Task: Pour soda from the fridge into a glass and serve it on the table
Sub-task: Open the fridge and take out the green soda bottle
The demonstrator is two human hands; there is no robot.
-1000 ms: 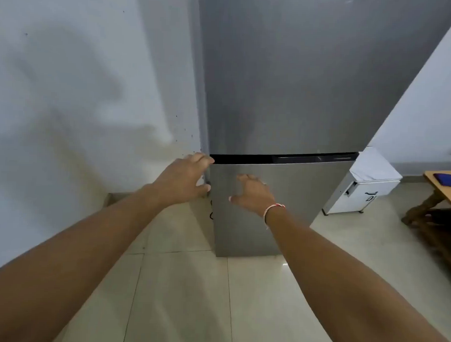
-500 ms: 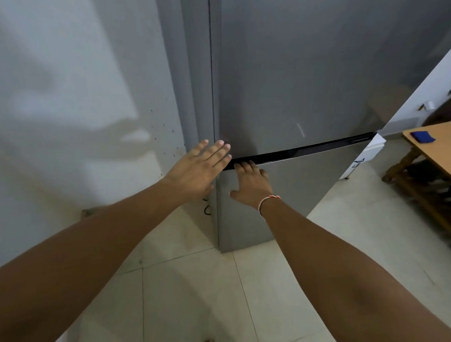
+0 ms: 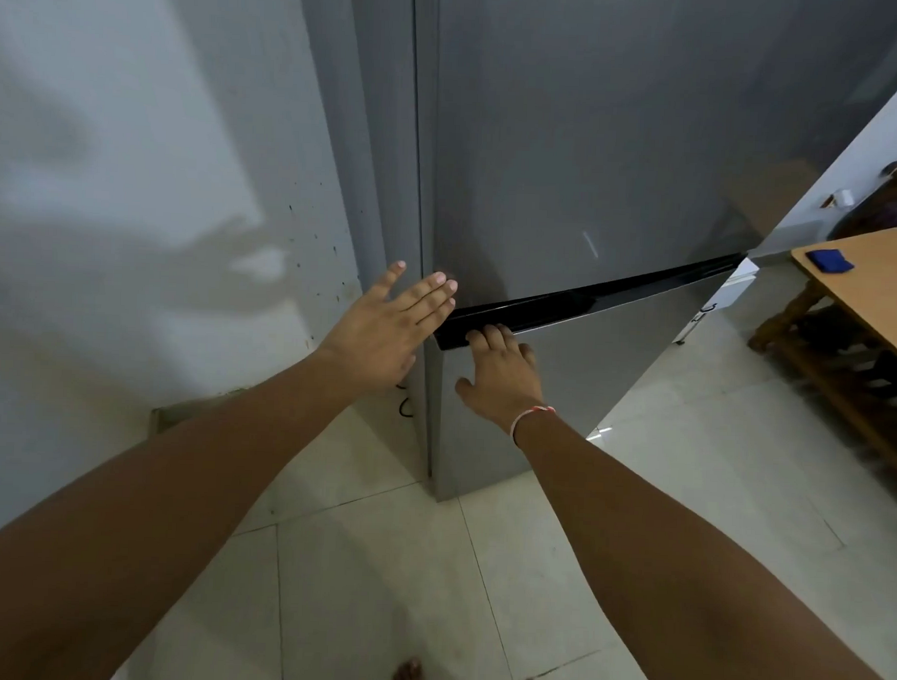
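Item: fridge (image 3: 595,156), grey, two doors, standing on the tiled floor against the wall; both doors shut, so the soda was presumably inside and out of view; no glass in view either. Right hand (image 3: 503,375): fingers (image 3: 492,335) curled over the top edge of the lower door (image 3: 561,389), tips tucked into the black recess (image 3: 590,296) between the doors, thumb spread on the door face. Left hand (image 3: 388,332): open and flat, holding nothing, fingertips at the fridge's left front corner. Bench (image 3: 875,288): wooden, off to the right, a blue object (image 3: 829,260) near its far corner. Step in hand, by judgement: opening the fridge, first stage of the task. Next move called for: a pull on the recess to break the seal, the left hand bracing the cabinet.
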